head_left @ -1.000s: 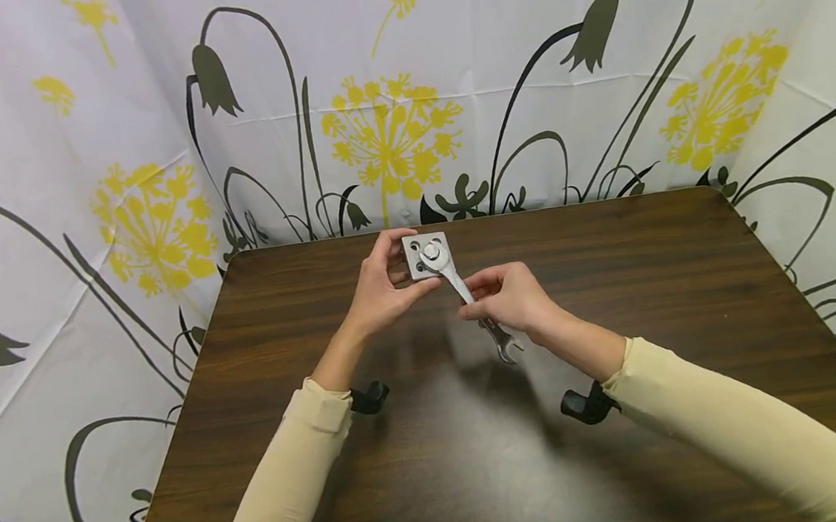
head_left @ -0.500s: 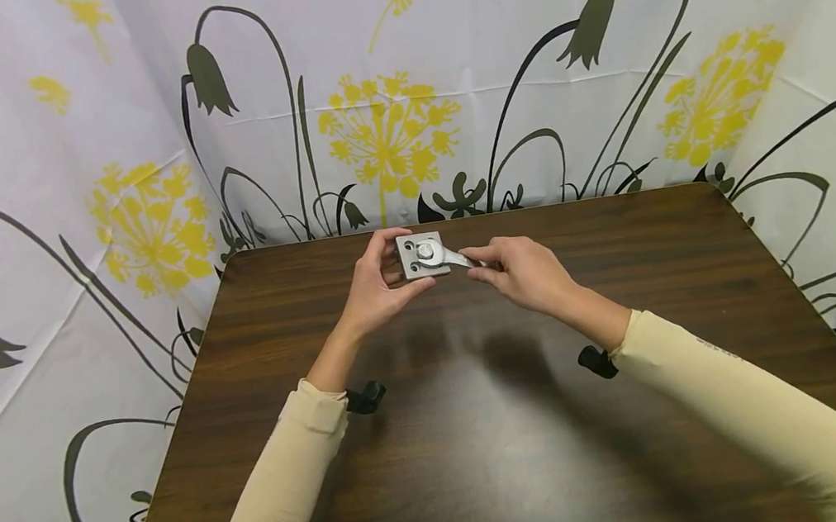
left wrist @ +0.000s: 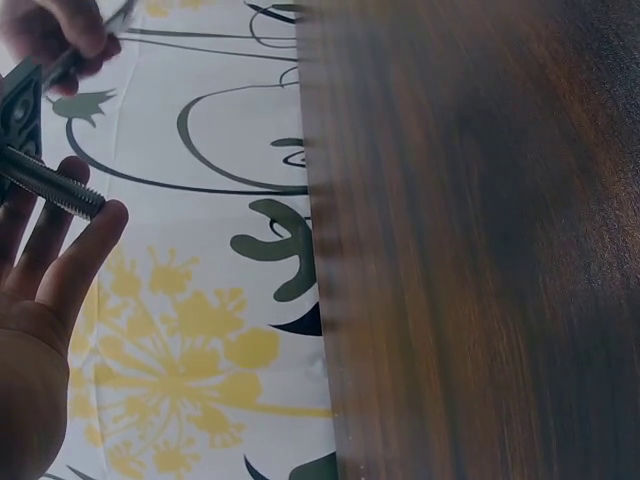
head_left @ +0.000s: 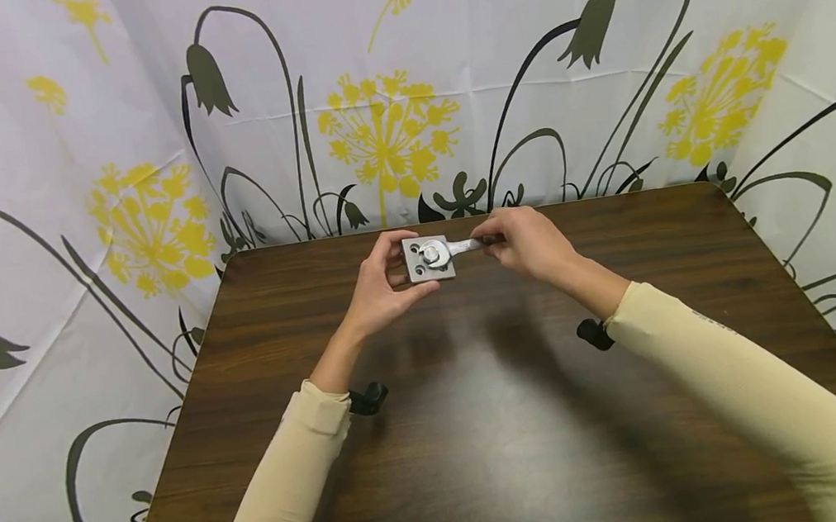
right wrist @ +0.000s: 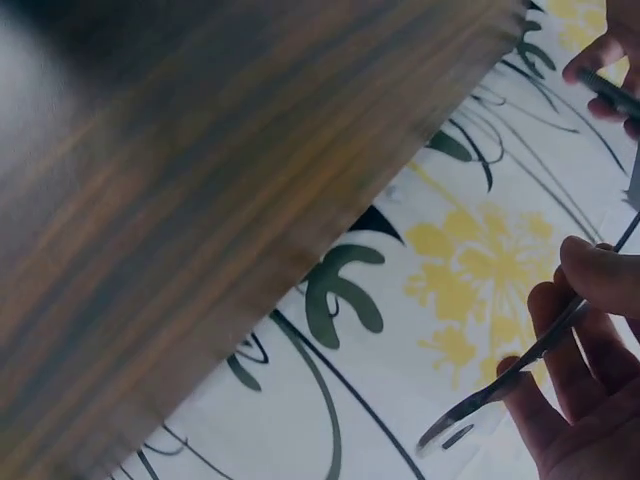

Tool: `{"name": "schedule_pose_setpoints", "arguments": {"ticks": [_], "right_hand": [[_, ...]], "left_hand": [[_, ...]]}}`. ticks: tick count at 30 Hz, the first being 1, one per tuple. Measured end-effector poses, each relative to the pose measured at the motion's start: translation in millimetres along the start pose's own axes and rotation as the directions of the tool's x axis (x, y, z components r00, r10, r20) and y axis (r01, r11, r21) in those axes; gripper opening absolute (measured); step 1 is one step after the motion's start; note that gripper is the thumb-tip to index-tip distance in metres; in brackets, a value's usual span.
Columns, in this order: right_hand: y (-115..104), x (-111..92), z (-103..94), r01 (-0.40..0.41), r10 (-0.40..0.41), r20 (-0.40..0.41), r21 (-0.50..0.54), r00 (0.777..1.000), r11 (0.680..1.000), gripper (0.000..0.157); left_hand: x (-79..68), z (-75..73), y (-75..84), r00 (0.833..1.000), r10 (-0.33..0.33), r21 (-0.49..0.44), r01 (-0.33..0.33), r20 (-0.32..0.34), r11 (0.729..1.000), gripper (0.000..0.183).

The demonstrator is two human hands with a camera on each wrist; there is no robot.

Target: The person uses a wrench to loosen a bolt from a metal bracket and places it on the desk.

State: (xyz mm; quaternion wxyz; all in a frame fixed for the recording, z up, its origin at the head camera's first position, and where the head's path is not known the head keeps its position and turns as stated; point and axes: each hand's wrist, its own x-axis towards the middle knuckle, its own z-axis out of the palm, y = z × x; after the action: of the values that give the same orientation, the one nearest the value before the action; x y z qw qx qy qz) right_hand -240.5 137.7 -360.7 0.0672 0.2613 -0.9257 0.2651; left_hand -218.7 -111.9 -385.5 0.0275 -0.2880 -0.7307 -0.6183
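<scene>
My left hand (head_left: 376,294) holds a square grey metal block (head_left: 434,275) by its edges, raised above the table. Several holes show in its face. A bolt stands through the block: its head (head_left: 431,254) faces up, and its threaded shank (left wrist: 62,188) sticks out beneath, near the left fingers. One end of a silver wrench (head_left: 464,246) sits around the bolt head. The wrench handle points right, where my right hand (head_left: 532,243) pinches it between thumb and fingers. The right wrist view shows the wrench's other end (right wrist: 445,425) beyond the fingers.
Below the hands lies a dark wood-grain table (head_left: 480,454). A white curtain with yellow and grey-green flowers (head_left: 392,131) hangs behind its far edge and along both sides. Black wrist mounts (head_left: 594,334) stick out by both sleeves.
The wrench has swung counterclockwise about the bolt head, from pointing down-right to pointing right. My right hand has moved up and away with it. The left hand keeps holding the block nearly in place.
</scene>
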Motion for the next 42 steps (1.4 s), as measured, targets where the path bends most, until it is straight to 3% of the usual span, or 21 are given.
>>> {"name": "schedule_pose_setpoints", "arguments": {"ticks": [8, 14, 18, 23, 27, 30, 32, 35, 39, 42], "right_hand": [[2.7, 18.1, -1.3, 0.055, -0.06, -0.032, -0.127, 0.998, 0.99, 0.019], [0.4, 34.2, -2.0, 0.147, -0.158, -0.022, -0.248, 0.987, 0.958, 0.021], [-3.3, 45.6, -3.0, 0.246, -0.257, 0.011, -0.336, 0.966, 0.909, 0.023], [-9.6, 55.0, -4.5, 0.366, -0.385, 0.048, -0.436, 0.922, 0.822, 0.023], [-13.1, 58.9, -4.3, 0.41, -0.452, 0.051, -0.517, 0.891, 0.751, 0.018], [-15.2, 60.6, -5.0, 0.401, -0.463, 0.035, -0.558, 0.886, 0.726, 0.016], [-14.9, 60.4, -7.0, 0.369, -0.447, 0.001, -0.564, 0.895, 0.739, 0.016], [-11.6, 57.0, -13.1, 0.278, -0.361, -0.061, -0.523, 0.931, 0.805, 0.019], [-3.5, 47.8, -18.2, 0.123, -0.169, -0.088, -0.386, 0.982, 0.914, 0.024], [3.6, 36.4, -18.4, -0.014, -0.004, -0.074, -0.243, 0.997, 0.97, 0.019]], "left_hand": [[1.2, 5.1, 0.3, 1.0, -0.001, 0.001, 0.001, 0.02, 1.0, 0.067], [2.9, 8.2, -0.4, 0.999, 0.004, -0.014, -0.004, 0.042, 1.0, 0.067], [2.8, 9.9, -1.7, 0.998, -0.001, -0.026, 0.002, 0.057, 1.0, 0.067], [2.4, 10.6, -2.1, 0.998, 0.006, -0.012, -0.006, 0.07, 1.0, 0.068], [2.1, 9.7, -1.9, 0.997, 0.01, -0.01, -0.009, 0.078, 1.0, 0.068], [0.7, 7.4, -2.7, 0.998, 0.004, -0.015, -0.003, 0.067, 1.0, 0.067], [0.8, 5.5, -10.8, 0.998, 0.012, -0.016, -0.011, 0.054, 1.0, 0.068], [1.5, 4.6, -10.0, 0.999, 0.009, -0.014, -0.008, 0.043, 1.0, 0.068], [1.1, 3.5, -0.5, 1.0, 0.009, -0.013, -0.008, 0.029, 1.0, 0.068], [1.6, 3.0, -0.9, 1.0, 0.018, -0.01, -0.018, 0.022, 1.0, 0.068]]}}
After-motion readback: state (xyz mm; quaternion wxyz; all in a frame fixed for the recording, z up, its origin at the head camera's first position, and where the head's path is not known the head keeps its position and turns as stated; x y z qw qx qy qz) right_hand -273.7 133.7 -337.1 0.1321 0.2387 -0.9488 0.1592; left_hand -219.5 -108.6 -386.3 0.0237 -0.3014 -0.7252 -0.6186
